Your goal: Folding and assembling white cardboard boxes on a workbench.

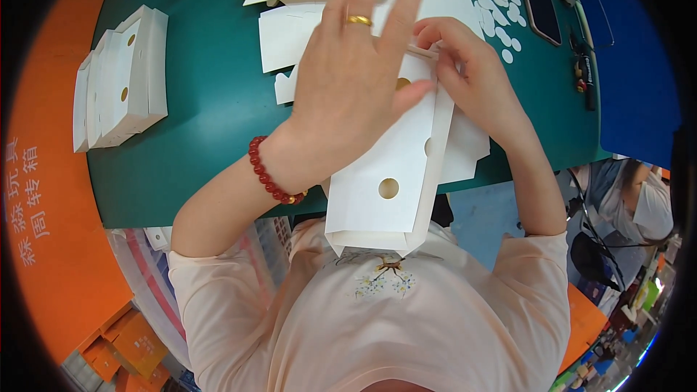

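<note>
A long white cardboard box [370,163] with round holes lies at a slant in front of me. Its near end hangs past the table edge, against my shirt. Over its far part my left hand [341,87] hovers with the fingers spread, wearing a gold ring and a red bead bracelet, and it covers some of the box. At the box's far right corner my right hand [468,65] has curled fingers closed on the edge; the fingertips are partly hidden. Flat white card blanks [279,33] lie beneath and beyond the box.
On the green table [196,29], several white boxes [120,83] stand grouped at the left. Small white card discs [501,11] are scattered at the far right, beside a phone [539,0] and a dark key fob [583,72]. Another person [632,196] sits at the right.
</note>
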The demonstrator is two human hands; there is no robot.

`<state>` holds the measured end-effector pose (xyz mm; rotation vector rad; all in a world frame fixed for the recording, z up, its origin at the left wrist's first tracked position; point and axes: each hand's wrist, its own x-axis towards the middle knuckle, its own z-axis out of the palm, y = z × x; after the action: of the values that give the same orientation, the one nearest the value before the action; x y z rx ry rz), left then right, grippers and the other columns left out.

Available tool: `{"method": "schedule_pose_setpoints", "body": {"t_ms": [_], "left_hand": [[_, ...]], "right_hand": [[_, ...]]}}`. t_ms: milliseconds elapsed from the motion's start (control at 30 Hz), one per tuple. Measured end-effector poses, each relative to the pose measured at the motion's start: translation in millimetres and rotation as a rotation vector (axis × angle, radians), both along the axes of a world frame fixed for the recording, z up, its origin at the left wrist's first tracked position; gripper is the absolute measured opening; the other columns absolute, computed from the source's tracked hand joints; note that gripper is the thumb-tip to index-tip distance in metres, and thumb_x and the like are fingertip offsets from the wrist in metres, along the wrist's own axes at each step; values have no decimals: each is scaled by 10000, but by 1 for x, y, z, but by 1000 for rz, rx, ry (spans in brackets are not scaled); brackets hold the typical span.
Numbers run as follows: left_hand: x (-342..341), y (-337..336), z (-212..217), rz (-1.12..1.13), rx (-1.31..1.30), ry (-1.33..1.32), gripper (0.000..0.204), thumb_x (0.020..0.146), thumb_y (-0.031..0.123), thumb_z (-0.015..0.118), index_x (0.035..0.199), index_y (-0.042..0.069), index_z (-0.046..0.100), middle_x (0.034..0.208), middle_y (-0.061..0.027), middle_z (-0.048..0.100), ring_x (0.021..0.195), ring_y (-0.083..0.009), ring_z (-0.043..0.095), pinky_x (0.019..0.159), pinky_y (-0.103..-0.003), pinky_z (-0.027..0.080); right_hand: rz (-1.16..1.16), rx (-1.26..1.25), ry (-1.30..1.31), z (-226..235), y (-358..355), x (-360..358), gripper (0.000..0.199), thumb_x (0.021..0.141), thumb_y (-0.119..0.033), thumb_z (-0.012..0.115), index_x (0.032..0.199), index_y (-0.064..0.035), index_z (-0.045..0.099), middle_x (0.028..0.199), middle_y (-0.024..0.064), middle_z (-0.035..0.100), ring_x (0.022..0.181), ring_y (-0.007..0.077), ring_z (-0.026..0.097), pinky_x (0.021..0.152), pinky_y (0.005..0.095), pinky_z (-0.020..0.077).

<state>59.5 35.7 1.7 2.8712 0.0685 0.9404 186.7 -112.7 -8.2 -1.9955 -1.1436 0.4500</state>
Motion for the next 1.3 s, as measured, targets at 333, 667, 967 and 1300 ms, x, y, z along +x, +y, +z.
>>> {"method": "schedule_pose_setpoints", "body": {"t_ms": [333,667,967,1300], "left_hand": [[7,8,-4,-229,-448,1,588,806,164,750,1325,76,488,1168,-193,649,1000,-344,666,782,-411,537],[0,10,-5,-216,-482,255,298,892,-24,567,1176,50,621,918,-132,684,634,-229,699,644,-332,544],[21,32,11,-232,-631,308,310,893,-15,553,1176,20,674,1062,-148,704,836,-242,739,742,-305,560],[11,52,26,-226,-334,-268,196,939,55,586,1104,-19,661,1097,-196,680,1013,-304,679,865,-365,533]], "right_hand": [[-58,380,402,-13,13,-11,676,904,19,363,1554,-150,289,1512,152,464,1335,303,552,1045,350,495],[-156,-7,219,11,-28,-16,248,938,-112,702,1175,-38,687,1158,44,682,945,112,662,781,225,533],[-62,79,75,15,9,13,194,986,-92,622,1154,-52,710,1121,57,703,904,127,688,696,219,550],[-194,235,-229,49,25,-9,110,928,-73,682,993,-4,736,1010,121,681,936,261,643,809,342,521]]}}
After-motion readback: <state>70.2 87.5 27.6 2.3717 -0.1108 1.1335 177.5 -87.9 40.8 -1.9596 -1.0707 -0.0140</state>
